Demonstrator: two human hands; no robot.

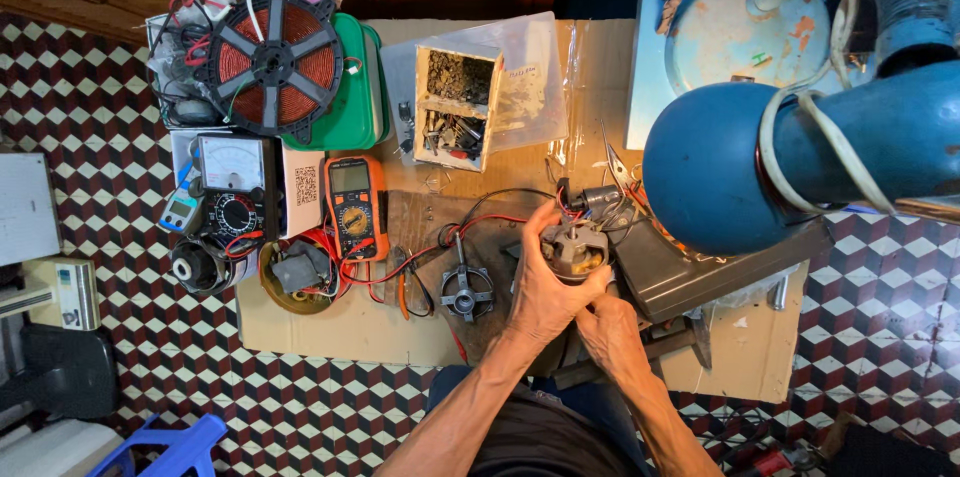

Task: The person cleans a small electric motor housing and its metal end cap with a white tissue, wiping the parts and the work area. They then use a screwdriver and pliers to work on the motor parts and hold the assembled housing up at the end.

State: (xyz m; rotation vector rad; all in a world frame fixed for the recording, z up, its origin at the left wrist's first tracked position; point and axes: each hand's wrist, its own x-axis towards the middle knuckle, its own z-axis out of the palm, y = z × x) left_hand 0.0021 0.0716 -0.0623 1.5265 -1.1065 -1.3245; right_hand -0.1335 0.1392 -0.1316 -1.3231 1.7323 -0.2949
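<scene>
Small motor (573,249) with exposed windings sits low-centre over the cardboard-covered desk (330,332), gripped around its left side by the left hand (540,287) while the right hand (605,322) clasps it from beneath; red and black leads (480,227) trail left toward the orange multimeter (352,207). Judged best handled by the metal frame, windings untouched, leads slack. Right fingertips are hidden under the motor, its underside is unseen, and the big blue fan housing (730,162) blocks the desk's right part.
</scene>
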